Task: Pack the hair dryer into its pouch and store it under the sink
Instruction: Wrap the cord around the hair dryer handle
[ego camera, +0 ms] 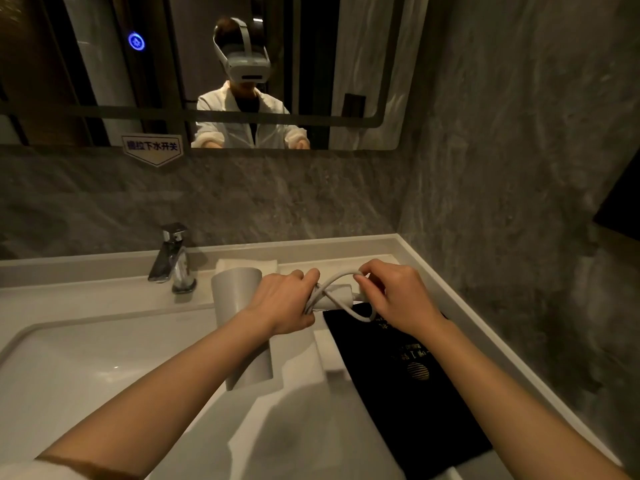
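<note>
White cord (332, 297) (looped) pinched by right hand (398, 299); left hand (282, 303) clenches hair dryer (239, 317) handle.

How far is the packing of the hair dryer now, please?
Done: some cord already loops around the handle of the hair dryer. In hand: the left hand grips the handle while the right hand guides the cord. Left: the black pouch lies flat on the counter, holding nothing yet; storing under the sink follows.

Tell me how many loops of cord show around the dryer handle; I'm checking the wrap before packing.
2: one loop beside the left hand, one hanging below the right hand over the black pouch. More cord may be hidden under the hands.
</note>
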